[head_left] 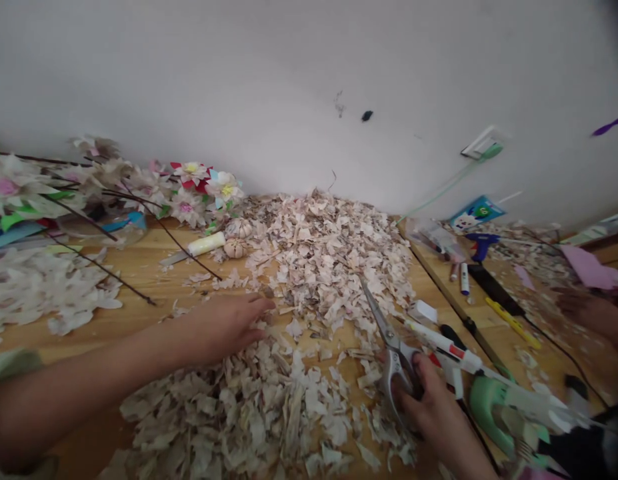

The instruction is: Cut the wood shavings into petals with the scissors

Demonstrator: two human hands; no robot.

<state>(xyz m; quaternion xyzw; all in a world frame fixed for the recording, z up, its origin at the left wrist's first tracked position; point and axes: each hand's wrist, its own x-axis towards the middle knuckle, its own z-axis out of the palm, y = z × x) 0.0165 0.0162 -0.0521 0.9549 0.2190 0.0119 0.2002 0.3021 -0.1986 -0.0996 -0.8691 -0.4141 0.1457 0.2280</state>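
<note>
My right hand [433, 413] grips a pair of metal scissors [389, 333] by the handles, the blades pointing away over the flakes. The blades look closed or nearly so. Over the gap between two heaps hovers or rests my left hand [233, 327], its fingers stretched forward and the thumb apart. It holds nothing I can make out. Behind it spreads a heap of pale, papery flakes [329, 247] like garlic skin. A greyer heap of flakes [233, 413] lies nearer to me. Two garlic bulbs [237, 239] sit beyond my left hand.
Handmade flowers [183, 193] on dark stems lie at the back left, near a yellow-handled knife [203, 245]. To the right are a blue glue gun [481, 245], a yellow cutter [513, 323] and a green device [489, 407]. Another person's hand [589, 310] appears at far right.
</note>
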